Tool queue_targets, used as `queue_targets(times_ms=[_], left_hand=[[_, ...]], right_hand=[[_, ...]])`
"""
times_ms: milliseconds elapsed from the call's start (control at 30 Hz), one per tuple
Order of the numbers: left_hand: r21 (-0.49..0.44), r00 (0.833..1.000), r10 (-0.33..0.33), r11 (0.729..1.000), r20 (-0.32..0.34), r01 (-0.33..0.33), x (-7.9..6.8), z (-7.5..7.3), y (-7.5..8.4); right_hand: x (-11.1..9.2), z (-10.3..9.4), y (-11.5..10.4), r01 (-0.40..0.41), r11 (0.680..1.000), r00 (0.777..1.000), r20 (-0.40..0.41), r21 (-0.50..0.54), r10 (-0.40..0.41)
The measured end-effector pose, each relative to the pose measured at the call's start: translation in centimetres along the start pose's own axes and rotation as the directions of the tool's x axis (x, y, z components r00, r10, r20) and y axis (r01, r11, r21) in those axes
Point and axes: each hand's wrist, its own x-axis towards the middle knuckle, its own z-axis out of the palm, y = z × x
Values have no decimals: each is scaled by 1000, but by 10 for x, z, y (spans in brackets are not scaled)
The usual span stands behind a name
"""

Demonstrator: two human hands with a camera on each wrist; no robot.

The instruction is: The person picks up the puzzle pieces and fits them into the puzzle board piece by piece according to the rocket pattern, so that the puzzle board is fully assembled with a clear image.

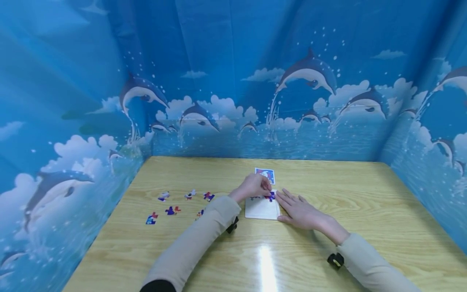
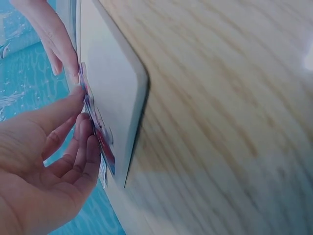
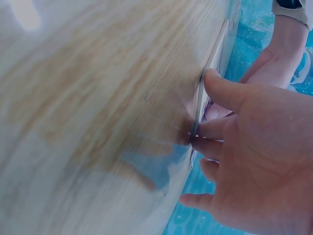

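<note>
A white square puzzle tray lies on the wooden table, with joined puzzle pieces along its far edge. My left hand is over the tray's far right corner. Its thumb and fingertips pinch a purple and red puzzle piece at the tray surface; the fingers partly cover the row. In the left wrist view, the left hand has its thumb tip right at the pieces. Flat along the tray's right side, my right hand has fairly straight fingers, and its thumb and fingertips touch the tray edge.
A small picture card lies just beyond the tray. Several loose puzzle pieces are spread on the left of the table, among them a blue and red piece and a purple piece. A blue dolphin-print curtain hangs around the table.
</note>
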Motion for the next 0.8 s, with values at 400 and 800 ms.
queue_targets(times_ms=[400,800], left_hand=[[-167,994,-16,986,-109,-3,-20,-31,-23],[-333,966,-112,942,-232,29,-76,-91,-74]], right_hand=[[1,2,0,-10,1000,1000,7,-11,10],[2,12,12,12,1000,1000,-11,-23,-13]])
